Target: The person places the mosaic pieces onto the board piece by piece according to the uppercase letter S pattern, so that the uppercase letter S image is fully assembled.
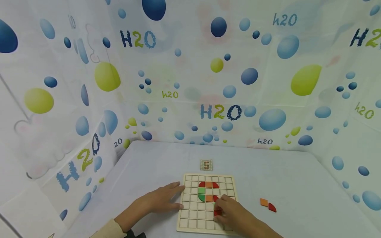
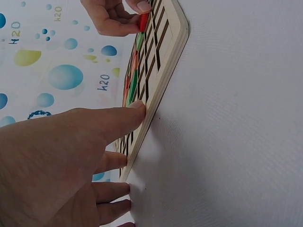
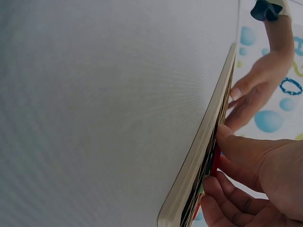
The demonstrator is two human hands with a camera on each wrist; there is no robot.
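Observation:
A wooden grid board lies on the white table, with several flat pieces set in its cells. Along the upper row are a red quarter-circle, an orange square and another red quarter-circle. A green square and a green quarter-circle come below, beside an orange square and a partly covered red quarter-circle. My left hand touches the board's left edge, fingers spread and straight. Over the board's right half, my right hand pinches a red piece between thumb and fingers; its outline is partly hidden.
Right of the board, an orange square and a red quarter-circle lie on the table. Behind the board is a small pattern card showing an S-like figure. A curtain printed with blue and green bubbles stands around the table.

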